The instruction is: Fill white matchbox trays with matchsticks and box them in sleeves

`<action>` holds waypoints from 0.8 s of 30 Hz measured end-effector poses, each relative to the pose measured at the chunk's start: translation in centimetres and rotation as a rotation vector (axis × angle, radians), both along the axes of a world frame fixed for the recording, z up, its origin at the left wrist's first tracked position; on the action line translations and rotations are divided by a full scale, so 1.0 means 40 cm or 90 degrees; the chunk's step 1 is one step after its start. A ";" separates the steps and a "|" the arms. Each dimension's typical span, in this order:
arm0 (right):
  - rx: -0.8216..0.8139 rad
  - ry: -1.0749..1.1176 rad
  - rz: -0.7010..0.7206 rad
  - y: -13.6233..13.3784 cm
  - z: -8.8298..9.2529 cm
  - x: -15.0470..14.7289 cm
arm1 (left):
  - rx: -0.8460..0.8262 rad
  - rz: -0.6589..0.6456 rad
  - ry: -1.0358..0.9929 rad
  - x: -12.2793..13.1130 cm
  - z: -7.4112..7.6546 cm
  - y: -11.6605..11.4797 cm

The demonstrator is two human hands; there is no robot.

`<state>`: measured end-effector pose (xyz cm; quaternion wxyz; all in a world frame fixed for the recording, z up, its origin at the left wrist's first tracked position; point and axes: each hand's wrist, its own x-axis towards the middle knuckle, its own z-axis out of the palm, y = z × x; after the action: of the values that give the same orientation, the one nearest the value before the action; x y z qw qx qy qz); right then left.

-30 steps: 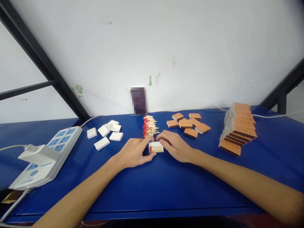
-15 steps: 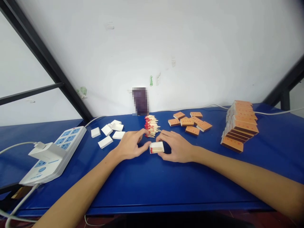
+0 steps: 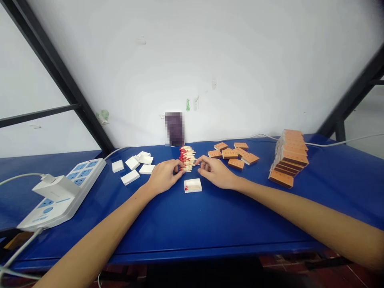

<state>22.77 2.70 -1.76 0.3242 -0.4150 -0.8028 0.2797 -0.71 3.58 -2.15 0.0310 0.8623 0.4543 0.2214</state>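
A pile of red-tipped matches [image 3: 187, 157] lies at the middle back of the blue table [image 3: 192, 224]. My left hand [image 3: 164, 175] reaches the pile's left side, its fingers curled and pinching at the match ends. My right hand [image 3: 213, 171] touches the pile's right side with fingers bent in a pinch. A white matchbox tray [image 3: 192, 185] with a few matches in it lies on the table just in front of both hands, touched by neither.
Several white trays [image 3: 134, 167] lie at the back left, beside a white power strip [image 3: 57, 193] with a plugged adapter. Orange matchbox sleeves [image 3: 233, 153] are scattered at the back right, and a stack of orange boxes [image 3: 288, 157] stands farther right. A cable runs along the wall.
Both hands let go of the white tray and moved back to the match pile. The tray stays on the table in front of them.
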 end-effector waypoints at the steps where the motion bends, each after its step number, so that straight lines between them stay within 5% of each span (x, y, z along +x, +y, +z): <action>1: 0.001 -0.013 0.002 0.007 -0.002 -0.002 | -0.004 0.003 -0.001 0.000 0.000 0.002; 11: 0.071 -0.149 0.111 0.071 0.014 -0.030 | -0.030 -0.011 -0.024 -0.007 -0.001 0.004; 24: 0.076 -0.116 0.015 0.065 -0.008 -0.024 | -0.060 -0.063 -0.041 -0.016 0.010 -0.009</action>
<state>21.82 5.29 -2.09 0.2708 -0.4088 -0.8492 0.1961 -1.36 3.24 -1.73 0.0971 0.8738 0.4198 0.2253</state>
